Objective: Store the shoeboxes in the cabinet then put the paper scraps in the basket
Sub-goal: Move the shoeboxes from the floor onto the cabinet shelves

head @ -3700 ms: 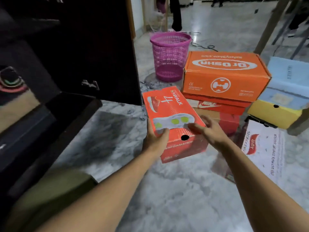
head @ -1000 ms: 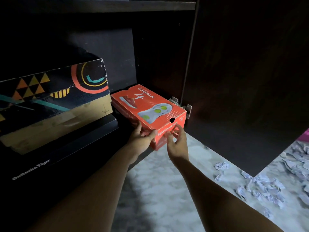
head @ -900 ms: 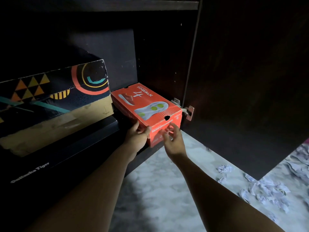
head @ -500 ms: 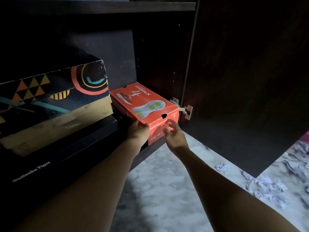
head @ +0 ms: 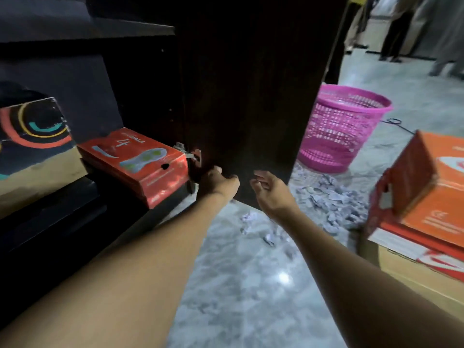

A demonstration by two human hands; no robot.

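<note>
The red shoebox [head: 140,164] lies in the dark cabinet [head: 75,71], on its bottom shelf, beside a black patterned box [head: 35,136]. Both my hands are off it. My left hand [head: 217,183] hangs just right of the box, in front of the open cabinet door [head: 246,96], fingers loosely curled and holding nothing. My right hand [head: 270,190] is beside it, fingers apart and empty. A pink basket [head: 344,126] stands on the floor beyond the door. Crumpled paper scraps [head: 326,199] lie on the floor in front of the basket. A stack of orange shoeboxes [head: 431,197] is at the right.
The floor is grey marble [head: 238,285]. A door hinge [head: 193,155] sticks out beside the red box. People's legs [head: 394,28] stand far back at the upper right. A dark cable [head: 396,121] lies behind the basket.
Both hands have let go of the red shoebox, which now rests in the cabinet, and have moved right. The view has swung right, showing the basket and the orange boxes.
</note>
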